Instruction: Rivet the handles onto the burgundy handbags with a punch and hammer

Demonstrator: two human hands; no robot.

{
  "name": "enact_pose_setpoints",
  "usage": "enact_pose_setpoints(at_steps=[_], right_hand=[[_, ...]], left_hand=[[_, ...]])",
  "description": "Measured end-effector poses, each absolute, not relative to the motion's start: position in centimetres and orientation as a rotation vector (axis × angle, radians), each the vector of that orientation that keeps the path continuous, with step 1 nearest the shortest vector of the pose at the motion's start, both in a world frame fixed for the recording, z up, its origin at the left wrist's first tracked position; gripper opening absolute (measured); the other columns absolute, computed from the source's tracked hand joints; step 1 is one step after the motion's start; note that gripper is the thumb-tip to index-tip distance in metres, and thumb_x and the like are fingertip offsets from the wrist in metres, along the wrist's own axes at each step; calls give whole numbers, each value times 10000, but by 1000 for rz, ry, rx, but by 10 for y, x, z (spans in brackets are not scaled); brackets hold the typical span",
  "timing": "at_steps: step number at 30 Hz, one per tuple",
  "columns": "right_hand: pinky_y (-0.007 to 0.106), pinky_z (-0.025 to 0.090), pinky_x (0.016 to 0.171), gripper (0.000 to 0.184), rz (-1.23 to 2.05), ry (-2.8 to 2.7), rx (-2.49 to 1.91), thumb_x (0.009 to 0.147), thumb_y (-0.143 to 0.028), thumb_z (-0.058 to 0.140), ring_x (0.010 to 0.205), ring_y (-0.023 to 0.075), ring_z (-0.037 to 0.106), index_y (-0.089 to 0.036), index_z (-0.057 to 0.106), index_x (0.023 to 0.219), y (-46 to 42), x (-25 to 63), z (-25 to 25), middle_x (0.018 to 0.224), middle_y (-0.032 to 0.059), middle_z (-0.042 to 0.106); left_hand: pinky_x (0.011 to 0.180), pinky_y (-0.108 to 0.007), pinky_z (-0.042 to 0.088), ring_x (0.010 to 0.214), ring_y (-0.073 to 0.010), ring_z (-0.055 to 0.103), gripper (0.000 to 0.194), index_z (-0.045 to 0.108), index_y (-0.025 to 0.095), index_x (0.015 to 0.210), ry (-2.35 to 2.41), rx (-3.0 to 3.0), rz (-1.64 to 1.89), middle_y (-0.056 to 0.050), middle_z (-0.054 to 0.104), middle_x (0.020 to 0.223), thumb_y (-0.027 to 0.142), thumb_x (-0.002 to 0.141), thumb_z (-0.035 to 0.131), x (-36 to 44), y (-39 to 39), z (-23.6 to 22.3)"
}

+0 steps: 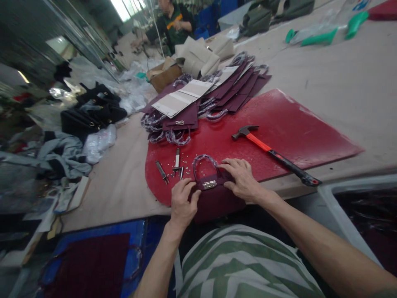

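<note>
The burgundy bag (218,203) is at the near edge of the red mat (300,128), between the two hands. It lies at about 3 o'clock from the left hand (183,200) and about 8 o'clock from the right hand (242,178); its long axis runs nearly from 9 to 3 o'clock. Each grip is grasping the bag at its own side, the right one near the foot of the handle (204,157). On the metal plate (209,185) I cannot read any letters, nor on the hammer (273,155) at 2 o'clock. Farther, between 1 and 2 o'clock, clear plastic (350,12) carries a blue mark, also not readable.
</note>
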State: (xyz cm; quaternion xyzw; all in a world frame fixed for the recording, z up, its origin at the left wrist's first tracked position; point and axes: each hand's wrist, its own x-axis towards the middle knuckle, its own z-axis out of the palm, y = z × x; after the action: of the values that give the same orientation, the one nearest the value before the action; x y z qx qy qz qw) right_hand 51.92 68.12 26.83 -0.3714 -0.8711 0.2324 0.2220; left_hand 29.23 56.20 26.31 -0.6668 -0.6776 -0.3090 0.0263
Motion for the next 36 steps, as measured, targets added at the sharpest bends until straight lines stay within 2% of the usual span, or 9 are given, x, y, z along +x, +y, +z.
enact_pose_setpoints(at_steps=[3,6,8,11,18,21,23,28,36], right_hand=[[537,249,1079,390,575,-2453,-950,788,-180,598,1268,303,405,-257,650,1167,678,519,270,1376,88,513],[526,264,1055,239,527,-2443,-959,805,-183,600,1229,304,420,-254,692,1014,672,517,273,1316,81,542],[508,286,1027,181,551,-2389,-973,784,-173,607,1159,293,458,-232,667,944,670,515,272,1230,82,586],[482,313,989,148,574,-2323,-961,735,-153,600,1083,275,497,-209,589,871,671,511,266,1136,83,623],[411,382,928,91,553,-2217,-969,748,-209,566,976,236,556,-226,486,788,675,506,251,998,59,652],[407,414,866,26,468,-2093,-1090,815,-235,519,896,245,553,-226,504,834,674,499,245,912,74,625],[405,425,848,105,411,-2022,-1159,842,-224,476,902,255,551,-208,546,919,673,493,242,921,88,607],[411,434,842,251,335,-1931,-1271,867,-175,404,926,267,560,-167,594,1030,673,483,240,980,124,609],[421,372,994,367,424,-2198,-1154,897,-223,505,1082,253,547,-243,620,1245,669,493,251,1152,50,681]], left_hand=[[936,-406,462,1052,-256,577,226,666,203,1119,-2173,-2122,-901,-91,645,1119,214,898,619,306,558,260],[862,-381,468,948,-241,570,124,690,208,966,-2314,-2104,-909,-66,638,971,165,863,635,304,570,265],[832,-361,464,904,-227,568,59,660,199,846,-2403,-2103,-947,-46,625,896,146,821,668,299,577,269],[771,-328,453,827,-207,560,151,566,194,721,-2501,-1975,-1020,-22,596,804,140,789,689,296,582,268],[779,-344,465,851,-241,575,146,515,209,747,-2435,-1477,-1097,-65,574,833,144,837,609,313,582,247],[799,-345,478,909,-251,589,76,581,192,901,-2426,-1492,-1148,-81,602,926,140,847,598,313,587,247],[824,-339,482,946,-246,595,112,606,195,983,-2401,-1544,-1185,-80,620,977,163,877,590,311,590,247],[836,-327,459,921,-232,595,140,661,199,871,-2341,-1634,-1128,-63,676,927,197,947,544,309,590,244],[891,-387,418,1028,-270,586,190,677,205,1089,-2213,-1875,-890,-78,696,1179,217,958,540,301,580,245]])
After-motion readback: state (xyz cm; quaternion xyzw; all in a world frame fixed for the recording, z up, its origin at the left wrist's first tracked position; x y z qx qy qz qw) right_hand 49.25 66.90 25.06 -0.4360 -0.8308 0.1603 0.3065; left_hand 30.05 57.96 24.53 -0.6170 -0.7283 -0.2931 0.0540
